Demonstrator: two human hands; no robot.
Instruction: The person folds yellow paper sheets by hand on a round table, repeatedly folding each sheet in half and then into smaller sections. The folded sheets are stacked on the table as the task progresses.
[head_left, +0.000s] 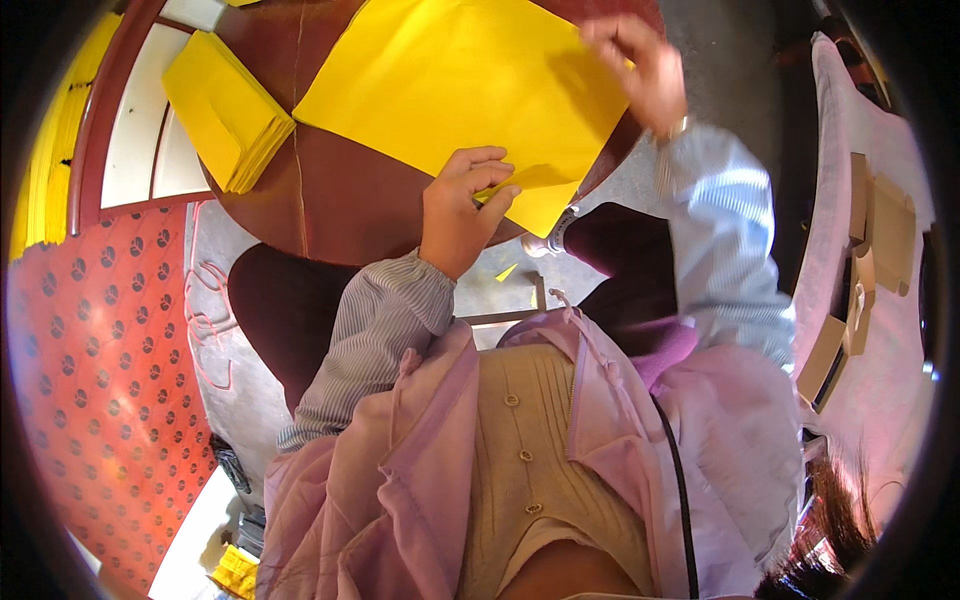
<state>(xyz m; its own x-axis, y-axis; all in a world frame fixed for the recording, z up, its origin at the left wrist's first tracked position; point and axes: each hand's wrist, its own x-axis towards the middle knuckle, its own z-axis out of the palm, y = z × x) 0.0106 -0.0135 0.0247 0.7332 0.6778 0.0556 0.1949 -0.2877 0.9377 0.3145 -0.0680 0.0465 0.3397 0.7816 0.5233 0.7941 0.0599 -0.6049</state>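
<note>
A large yellow sheet [440,75] lies on a dark red round table, its near corner reaching past the table's edge. A narrow strip along that near corner looks folded over. My left hand [462,208] rests at the sheet's near edge beside the fold, thumb and fingers apart. At the sheet's right edge is my right hand [650,80], a little blurred, fingers loosely bent and parted, with nothing visible in them. The shadow by it falls on the sheet. To the left sits a stack of folded yellow pieces [225,115].
The dark red tabletop [345,195] carries the sheet and stack. Yellow material [50,170] hangs at the far left by a red-patterned covering [110,380]. Cardboard boxes [885,230] lie on a pale pink cloth at right. A yellow scrap [507,272] is on the floor.
</note>
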